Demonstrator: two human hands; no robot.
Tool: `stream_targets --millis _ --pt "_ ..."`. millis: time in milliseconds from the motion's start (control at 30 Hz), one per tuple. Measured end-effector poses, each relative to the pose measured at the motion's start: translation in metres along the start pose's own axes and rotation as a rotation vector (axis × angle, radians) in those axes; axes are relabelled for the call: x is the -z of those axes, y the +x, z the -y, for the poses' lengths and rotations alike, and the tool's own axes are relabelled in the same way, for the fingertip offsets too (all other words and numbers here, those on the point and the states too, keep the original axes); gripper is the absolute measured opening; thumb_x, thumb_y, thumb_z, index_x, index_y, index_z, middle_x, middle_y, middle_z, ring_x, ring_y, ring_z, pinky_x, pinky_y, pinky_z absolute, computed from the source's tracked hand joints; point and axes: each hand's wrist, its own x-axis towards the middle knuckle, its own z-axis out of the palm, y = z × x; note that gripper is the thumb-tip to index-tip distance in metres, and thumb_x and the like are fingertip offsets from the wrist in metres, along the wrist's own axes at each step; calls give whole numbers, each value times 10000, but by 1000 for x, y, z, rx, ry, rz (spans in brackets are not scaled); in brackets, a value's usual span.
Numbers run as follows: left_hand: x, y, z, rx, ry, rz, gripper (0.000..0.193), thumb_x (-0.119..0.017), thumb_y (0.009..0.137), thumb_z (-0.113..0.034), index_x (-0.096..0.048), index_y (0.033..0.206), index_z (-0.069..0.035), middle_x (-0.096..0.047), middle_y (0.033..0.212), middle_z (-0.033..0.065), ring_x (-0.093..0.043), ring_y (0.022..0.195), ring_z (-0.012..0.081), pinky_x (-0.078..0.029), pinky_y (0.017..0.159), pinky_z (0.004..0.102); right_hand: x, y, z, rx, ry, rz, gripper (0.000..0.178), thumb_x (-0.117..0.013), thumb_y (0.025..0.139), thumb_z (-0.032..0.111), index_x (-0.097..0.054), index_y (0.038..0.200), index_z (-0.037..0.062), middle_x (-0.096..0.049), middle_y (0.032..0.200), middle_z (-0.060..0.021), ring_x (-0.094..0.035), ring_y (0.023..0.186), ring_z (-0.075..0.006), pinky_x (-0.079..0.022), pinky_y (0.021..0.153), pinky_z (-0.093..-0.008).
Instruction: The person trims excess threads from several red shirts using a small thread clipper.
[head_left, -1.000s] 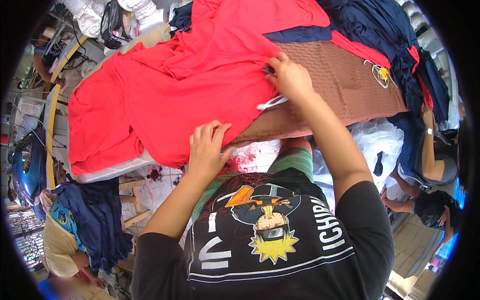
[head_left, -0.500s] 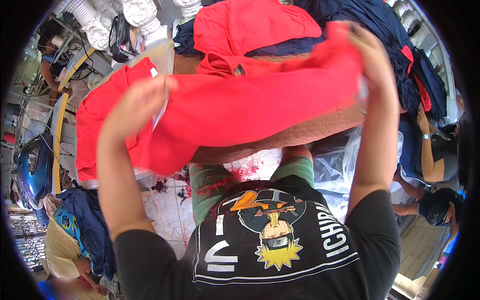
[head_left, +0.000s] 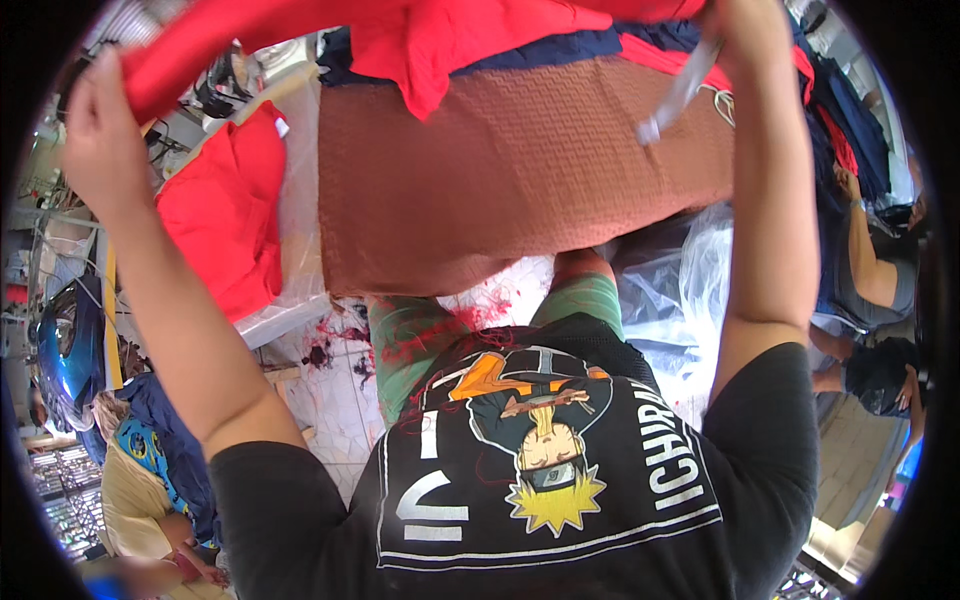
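Both my arms are raised and spread wide, stretching a red garment [head_left: 240, 28] across the far edge of the view. My left hand [head_left: 105, 140] is closed on its left end. At the top right my right hand [head_left: 745, 40] grips the other end, partly cut off by the frame. A narrow pale grey thing [head_left: 682, 95] hangs below the right hand; its kind is unclear. Under the raised cloth, another red garment [head_left: 430, 65] drapes over navy cloth [head_left: 560, 50] at the back of the brown textured cover [head_left: 450, 180] in front of me.
A red garment [head_left: 225, 210] lies on the plastic-covered surface [head_left: 302, 200] at left. Clear plastic [head_left: 680, 290] is bunched at right, below the brown cover. Dark garments [head_left: 845, 90] are piled far right, beside a co-worker's arm [head_left: 868, 240]. Thread scraps [head_left: 480, 310] litter the floor.
My hands have moved up and apart, lifting the red garment away from me off the brown cover. My left hand has gone far to the left.
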Motion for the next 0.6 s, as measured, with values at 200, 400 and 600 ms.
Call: stream_targets --millis 200,400,600 --pt "-7 -169 73 491 262 716 271 -596 933 -292 -690 1054 -68 -695 972 68 -617 930 101 -467 831 264 16 -138 -114 -608 -348 532 289 -673 867 264 -686 1018 18 -692 835 -45 -572 715 -85 -470 681 -270" --pt "-38 -207 11 261 -96 732 183 -618 906 -157 -686 1040 -52 -667 1023 99 -631 956 175 -477 864 295 52 -169 -139 -504 -356 459 219 -618 911 146 -661 1073 6 -680 872 -12 -573 803 -69 -446 725 -218" --pt "-89 -249 -98 166 -483 986 232 -720 814 -134 -694 1021 -33 -665 1052 95 -643 902 175 -507 825 308 30 -188 -118 -505 -359 573 157 -632 900 132 -700 997 29 -651 815 -13 -544 781 -54 -447 732 -236"
